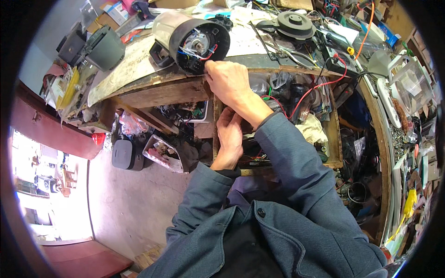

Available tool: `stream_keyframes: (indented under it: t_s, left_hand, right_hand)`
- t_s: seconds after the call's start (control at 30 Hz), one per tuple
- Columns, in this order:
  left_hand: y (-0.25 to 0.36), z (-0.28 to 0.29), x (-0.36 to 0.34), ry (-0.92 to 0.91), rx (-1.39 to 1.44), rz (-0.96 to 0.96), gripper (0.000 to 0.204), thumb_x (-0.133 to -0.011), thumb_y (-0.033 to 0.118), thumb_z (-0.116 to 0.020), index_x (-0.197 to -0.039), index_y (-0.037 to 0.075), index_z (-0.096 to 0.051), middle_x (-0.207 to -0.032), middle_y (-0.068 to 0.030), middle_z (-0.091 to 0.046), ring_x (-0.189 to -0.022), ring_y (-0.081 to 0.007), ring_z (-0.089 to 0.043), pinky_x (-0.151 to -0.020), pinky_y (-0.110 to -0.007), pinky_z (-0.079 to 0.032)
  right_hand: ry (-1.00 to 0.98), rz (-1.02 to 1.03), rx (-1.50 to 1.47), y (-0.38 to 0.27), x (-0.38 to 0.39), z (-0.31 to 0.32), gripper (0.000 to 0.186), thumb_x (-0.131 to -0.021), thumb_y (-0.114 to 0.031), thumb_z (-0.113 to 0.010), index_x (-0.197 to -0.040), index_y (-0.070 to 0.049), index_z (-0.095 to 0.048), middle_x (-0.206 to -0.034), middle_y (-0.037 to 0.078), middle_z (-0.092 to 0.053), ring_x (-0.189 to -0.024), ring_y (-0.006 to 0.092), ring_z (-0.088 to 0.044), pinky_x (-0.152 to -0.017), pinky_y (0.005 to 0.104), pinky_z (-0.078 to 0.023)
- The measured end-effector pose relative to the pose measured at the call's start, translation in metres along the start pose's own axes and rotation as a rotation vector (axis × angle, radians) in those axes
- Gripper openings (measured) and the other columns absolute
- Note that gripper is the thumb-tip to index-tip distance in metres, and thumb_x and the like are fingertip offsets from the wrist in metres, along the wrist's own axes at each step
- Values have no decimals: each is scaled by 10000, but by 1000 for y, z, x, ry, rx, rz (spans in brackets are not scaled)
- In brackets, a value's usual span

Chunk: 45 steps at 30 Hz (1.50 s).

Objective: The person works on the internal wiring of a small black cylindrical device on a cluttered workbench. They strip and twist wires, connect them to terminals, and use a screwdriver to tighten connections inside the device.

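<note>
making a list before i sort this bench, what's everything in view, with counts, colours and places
opened appliance: 1, cream and black, bench's front edge, wiring exposed
workbench: 1, brown wood, across the top
drawer: 1, brown wood, open, below bench top
round part: 1, grey, bench, upper right
containers: 2, dark grey, bench's left
red cable: 1, red, over drawer
orange cable: 1, orange, upper right
jug: 1, clear, far right
rounded box: 1, dark grey, floor, left
small clutter: uncountable, mixed colours, mostly right
sleeves: 2, blue-grey, lower centre
left hand: 1, bare, by drawer's left side
right hand: 1, bare, at appliance's rim
</note>
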<state>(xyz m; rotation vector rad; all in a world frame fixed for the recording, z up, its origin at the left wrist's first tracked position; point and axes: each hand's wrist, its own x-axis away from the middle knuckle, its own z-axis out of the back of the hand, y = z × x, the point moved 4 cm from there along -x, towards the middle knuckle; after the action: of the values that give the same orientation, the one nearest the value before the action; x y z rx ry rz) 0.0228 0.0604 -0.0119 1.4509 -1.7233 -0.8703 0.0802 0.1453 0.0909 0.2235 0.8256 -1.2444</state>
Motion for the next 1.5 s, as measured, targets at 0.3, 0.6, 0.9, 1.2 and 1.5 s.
stream_keyframes:
  t_s: [0.3, 0.6, 0.9, 1.2, 1.5]
  left_hand:
    - [-1, -1, 0, -45, -27, 29, 84, -990, 98, -594, -1028, 33, -632, -787, -29, -633, -672, -124, -603, -594, -271, -503]
    - [-1, 0, -1, -55, -49, 45, 90, -988, 111, -605, -1041, 41, -626, -780, -37, -638, -646, -135, -602, -571, -285, -499]
    - [-2, 0, -1, -41, -34, 64, 81, -964, 72, -616, -1031, 34, -644, -803, -48, -664, -676, -138, -622, -610, -282, -508]
    - [-10, 8, -7, -109, -20, 23, 284, -1012, 155, -599, -1232, -23, -625, -1131, -86, -695, -982, -161, -662, -839, -290, -523]
    - [-8, 6, -5, -123, -68, 50, 303, -1015, 168, -604, -1230, -46, -622, -1124, -104, -702, -988, -171, -664, -852, -293, -521]
  right_hand:
    - [219, -99, 118, 56, -13, 55, 73, -849, -126, -626, -864, -84, -684, -755, 167, -693, -713, 387, -702, -606, 500, -535]
    - [202, -202, 138, 68, -23, 47, 219, -846, -188, -681, -1028, -85, -744, -894, 195, -688, -850, 389, -695, -722, 489, -552]
    - [255, -488, -370, 42, -9, 42, 327, -880, -345, -708, -803, -28, -716, -725, 207, -681, -707, 405, -691, -679, 484, -545]
    - [31, -420, -581, 9, -32, -5, 348, -906, -304, -670, -905, 41, -719, -850, 274, -689, -860, 430, -678, -768, 487, -523]
    - [-65, -594, -1162, 18, -31, -27, 186, -911, -143, -726, -837, 25, -701, -680, 24, -617, -558, 93, -510, -495, 290, -372]
